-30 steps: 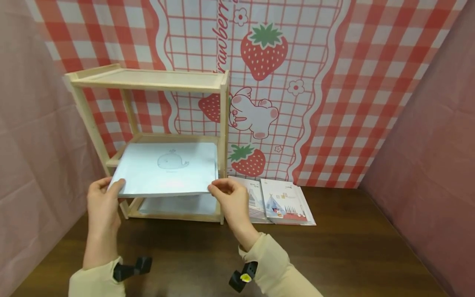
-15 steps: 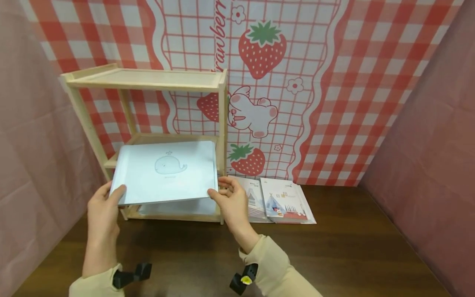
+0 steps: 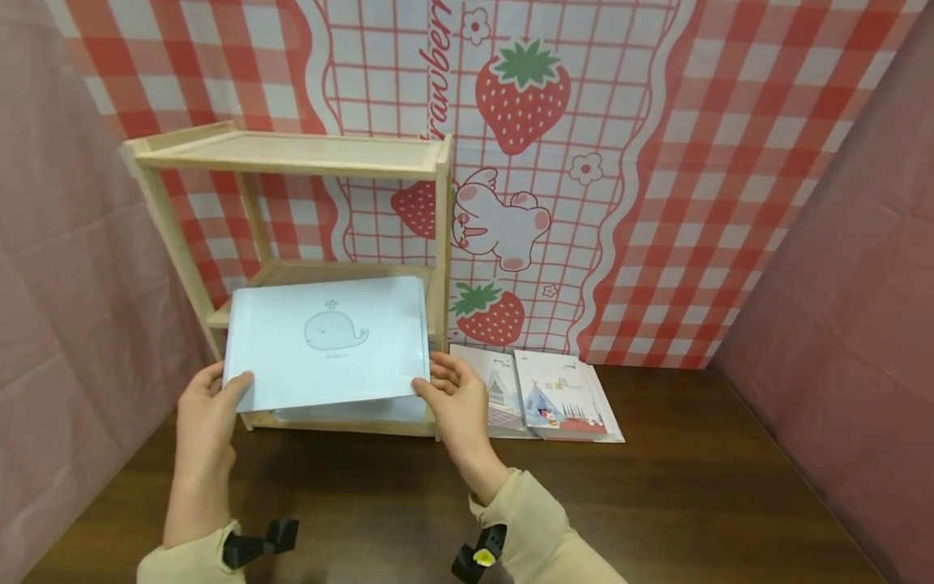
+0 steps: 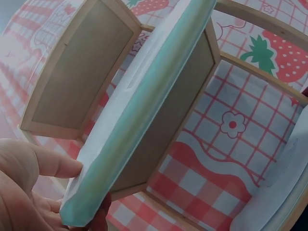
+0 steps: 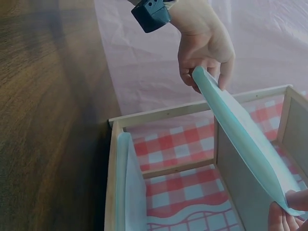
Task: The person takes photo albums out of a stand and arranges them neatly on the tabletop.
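A thin white book (image 3: 387, 324) with a whale drawn on its cover is held in front of the wooden shelf unit (image 3: 292, 156), tilted, at the height of the middle shelf. My left hand (image 3: 207, 422) pinches its left side, thumb on the cover. At the lower right corner my right hand (image 3: 463, 414) grips it, thumb on top. In the left wrist view the book's long pale green edge (image 4: 139, 106) stands apart from the middle shelf board (image 4: 168, 120). Another pale book (image 5: 126, 183) lies on the bottom shelf, partly hidden in the head view.
Books with a tent picture (image 3: 554, 397) lie on the dark wooden table (image 3: 657, 487) right of the shelf unit. A strawberry-patterned cloth (image 3: 700, 162) hangs behind, and a pink curtain (image 3: 73, 284) hangs at the left.
Both hands have drawn the whale book slightly toward me and lowered its near edge. Its cover now faces me more, and its left side has dipped.
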`<state>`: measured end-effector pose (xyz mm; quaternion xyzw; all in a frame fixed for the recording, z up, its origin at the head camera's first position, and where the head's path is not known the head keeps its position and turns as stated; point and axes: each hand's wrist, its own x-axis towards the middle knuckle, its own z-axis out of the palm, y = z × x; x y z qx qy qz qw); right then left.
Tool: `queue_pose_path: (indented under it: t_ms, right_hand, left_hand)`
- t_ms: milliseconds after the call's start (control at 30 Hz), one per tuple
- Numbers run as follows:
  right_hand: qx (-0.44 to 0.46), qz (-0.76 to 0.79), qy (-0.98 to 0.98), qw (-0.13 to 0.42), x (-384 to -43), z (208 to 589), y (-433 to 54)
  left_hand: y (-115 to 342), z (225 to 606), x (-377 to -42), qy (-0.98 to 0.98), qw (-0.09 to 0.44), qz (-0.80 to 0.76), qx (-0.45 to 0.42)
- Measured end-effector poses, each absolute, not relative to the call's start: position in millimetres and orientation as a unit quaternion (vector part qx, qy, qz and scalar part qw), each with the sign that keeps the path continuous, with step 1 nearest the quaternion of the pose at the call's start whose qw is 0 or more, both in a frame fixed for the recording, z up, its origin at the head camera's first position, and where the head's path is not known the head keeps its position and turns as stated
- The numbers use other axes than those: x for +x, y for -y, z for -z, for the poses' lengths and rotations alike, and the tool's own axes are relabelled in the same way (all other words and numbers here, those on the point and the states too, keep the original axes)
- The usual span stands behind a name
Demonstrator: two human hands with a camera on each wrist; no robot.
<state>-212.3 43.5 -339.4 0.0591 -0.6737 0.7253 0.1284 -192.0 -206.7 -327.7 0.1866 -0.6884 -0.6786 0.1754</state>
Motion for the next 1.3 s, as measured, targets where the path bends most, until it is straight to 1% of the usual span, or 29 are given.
queue_pose_path:
  t_ms: [233,333,567,867,933,1167,1300]
  right_hand:
    - [0.060,-0.723,0.675,0.133,-212,345,-42]
    - [0.060,-0.718,0.680,0.136,-213,346,-43]
    - [0.058,-0.711,0.688,0.131,-213,349,-44]
    - [0.056,-0.698,0.703,0.126,-212,357,-46]
    - [0.057,-0.694,0.707,0.124,-212,359,-47]
    - [0.050,-0.684,0.718,0.121,-214,366,-49]
    - [0.049,-0.683,0.719,0.117,-213,368,-50]
  left_hand:
    - [208,331,-192,0.712,0.169,0.657,0.180]
    - [211,331,-192,0.740,0.145,0.635,0.167]
    - [223,335,-189,0.810,0.068,0.571,0.115]
    - [231,341,-190,0.847,0.022,0.528,0.064]
    - [232,342,-190,0.852,0.021,0.520,0.055]
    - [234,347,-190,0.863,0.045,0.503,0.025]
    - [236,349,-191,0.861,0.045,0.507,0.020]
